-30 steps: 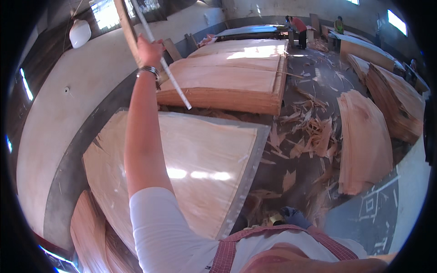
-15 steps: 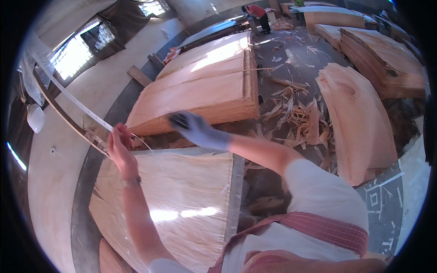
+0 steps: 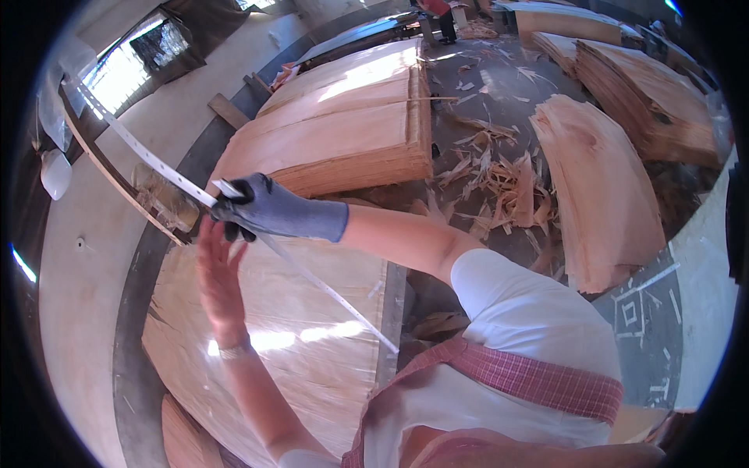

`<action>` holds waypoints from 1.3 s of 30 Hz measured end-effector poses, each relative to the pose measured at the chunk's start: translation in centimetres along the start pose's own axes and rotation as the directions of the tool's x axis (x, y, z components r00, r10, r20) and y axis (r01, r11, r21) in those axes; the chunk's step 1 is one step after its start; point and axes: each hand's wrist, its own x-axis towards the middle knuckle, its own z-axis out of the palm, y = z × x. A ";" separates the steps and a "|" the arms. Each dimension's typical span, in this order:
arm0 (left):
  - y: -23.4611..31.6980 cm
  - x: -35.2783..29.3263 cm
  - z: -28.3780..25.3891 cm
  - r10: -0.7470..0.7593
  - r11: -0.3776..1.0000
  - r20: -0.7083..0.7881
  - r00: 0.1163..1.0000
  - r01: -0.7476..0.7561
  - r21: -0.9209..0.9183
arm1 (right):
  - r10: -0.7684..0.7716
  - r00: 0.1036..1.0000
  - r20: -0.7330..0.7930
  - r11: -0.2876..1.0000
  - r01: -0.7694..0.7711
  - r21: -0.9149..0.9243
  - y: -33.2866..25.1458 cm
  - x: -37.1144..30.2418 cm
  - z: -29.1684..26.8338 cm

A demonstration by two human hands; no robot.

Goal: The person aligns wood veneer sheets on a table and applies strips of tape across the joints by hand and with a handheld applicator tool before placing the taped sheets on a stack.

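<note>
A long white perforated tape (image 3: pixel 144 153) slants down from the upper left to my right hand (image 3: pixel 257 204). My right hand wears a grey-blue glove with dark fingertips and is closed on the tape. From the glove a free length of tape runs down across a pale veneer sheet (image 3: pixel 304 312) to its right edge. A small whitish piece sticks up by the gloved thumb; I cannot make out what it is. My left hand (image 3: pixel 221 281), bare with a band at the wrist, is just below the glove, fingers apart and stretched upward.
A tall veneer stack (image 3: pixel 328 140) lies beyond the sheet. Veneer scraps (image 3: pixel 511 187) litter the floor, beside a curved veneer pile (image 3: pixel 597 187) at the right. A curved wooden strip (image 3: pixel 117 183) runs along the left. A person (image 3: pixel 445 19) stands far back.
My gloved right hand has moved left and closed on the tape. My left hand has let go and lowered slightly, fingers spreading. A tape length now crosses the veneer sheet.
</note>
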 end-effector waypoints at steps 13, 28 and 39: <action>4.1 -8.8 5.3 -0.346 0.907 -0.075 0.935 0.313 -0.284 | -0.434 0.896 -0.089 0.730 0.292 -0.618 3.2 -14.6 7.3; -0.9 -29.5 0.7 -0.656 0.744 0.230 0.719 0.562 0.362 | 0.417 0.862 0.290 0.767 -0.162 -0.621 8.1 -32.9 9.0; -9.7 -52.2 4.1 -0.912 0.128 -0.410 -0.025 0.931 -0.342 | 0.954 0.125 0.272 0.294 -0.562 -0.773 24.8 -38.6 -5.8</action>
